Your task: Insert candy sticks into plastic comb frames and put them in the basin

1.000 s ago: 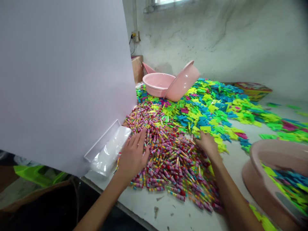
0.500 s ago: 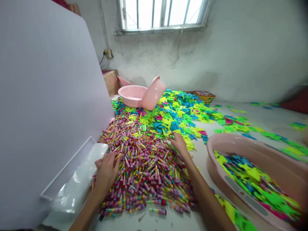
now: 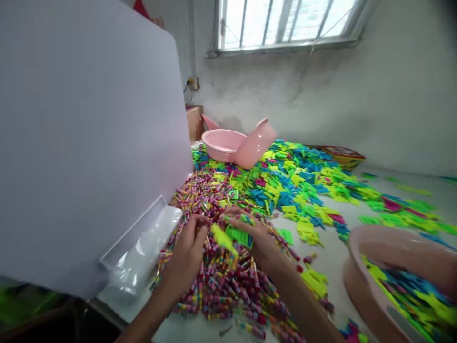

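My left hand is over the pile of small pink tubes with coloured segments and red ends. Its fingers are pinched together, and whatever lies between them is too small to make out. My right hand is just to its right, fingers curled round green plastic pieces with a comb-like edge. A yellow plastic piece, smeared by motion, shows between the two hands, beside the green ones; I cannot tell which hand has it.
Flat green, yellow, blue and pink pieces spread behind and rightward. Two pink basins rest on them. A large pink tub holding similar pieces stands at right. A pale panel rises at left, clear plastic bags beside it.
My right hand has come back from the flat pieces toward my left hand, with green pieces now in it. My left hand has moved in over the tubes. The view has turned left.
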The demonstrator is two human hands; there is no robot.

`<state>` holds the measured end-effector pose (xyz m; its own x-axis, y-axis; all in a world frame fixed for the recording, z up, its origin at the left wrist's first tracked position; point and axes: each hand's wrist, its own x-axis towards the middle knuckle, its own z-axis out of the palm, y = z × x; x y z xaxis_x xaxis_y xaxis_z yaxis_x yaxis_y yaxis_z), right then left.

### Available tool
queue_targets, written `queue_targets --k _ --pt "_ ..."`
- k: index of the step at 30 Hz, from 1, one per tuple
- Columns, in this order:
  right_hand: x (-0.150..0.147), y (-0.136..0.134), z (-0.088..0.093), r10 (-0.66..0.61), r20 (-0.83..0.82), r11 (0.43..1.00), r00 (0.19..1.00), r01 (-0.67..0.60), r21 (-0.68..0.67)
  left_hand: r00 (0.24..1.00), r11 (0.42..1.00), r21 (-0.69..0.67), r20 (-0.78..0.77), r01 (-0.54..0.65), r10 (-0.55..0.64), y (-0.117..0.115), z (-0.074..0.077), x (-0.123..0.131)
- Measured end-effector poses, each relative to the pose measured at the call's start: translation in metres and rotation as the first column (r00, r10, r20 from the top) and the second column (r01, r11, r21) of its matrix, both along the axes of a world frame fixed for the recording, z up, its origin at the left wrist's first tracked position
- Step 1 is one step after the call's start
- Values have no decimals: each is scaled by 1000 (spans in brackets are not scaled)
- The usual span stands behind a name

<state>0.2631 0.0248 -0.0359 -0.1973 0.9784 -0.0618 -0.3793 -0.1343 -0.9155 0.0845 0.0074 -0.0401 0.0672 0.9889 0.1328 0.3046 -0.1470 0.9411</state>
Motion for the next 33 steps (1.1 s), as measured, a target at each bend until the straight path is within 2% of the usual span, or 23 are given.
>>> queue_targets --k 3,7,10,12,16,21,23,25,27,30,33 --pt "-39 -18 -13 74 -233 975 970 -119 -188 998 994 111 -58 1 5 -3 -1 0" --pt "-69 -31 -35 -102 -446 893 889 -116 -434 950 926 374 -267 -54 164 -5 -14 -3" --pt "-75 -34 -41 -183 -453 852 873 -90 -516 925 910 413 -361 47 116 -4 -19 -7" --pt "-75 -34 -40 -207 -429 831 879 -73 -551 932 917 392 -353 70 80 -3 -16 -10" --pt "-74 -34 -28 -203 -437 827 876 -86 -556 934 947 321 -337 -5 120 -3 -7 -15" --pt "-71 -34 -22 -248 -451 853 857 -27 -521 909 912 393 -412 119 59 -9 -5 -16" --pt "-71 -34 -25 -257 -444 851 858 -17 -524 936 927 366 -348 84 53 -11 -6 -14" --pt "-71 -35 -29 -243 -425 855 872 -15 -519 974 963 269 -219 -3 64 -12 -4 -14" --pt "-72 -37 -30 -203 -374 849 905 -28 -527 982 969 189 -65 -162 177 -11 0 -16" --pt "-75 -40 -26 -119 -335 849 935 -79 -522 931 919 155 113 -362 347 -7 7 -21" --pt "-76 -43 -18 -151 -347 908 926 -9 -418 918 930 73 205 -361 340 -6 8 -23"
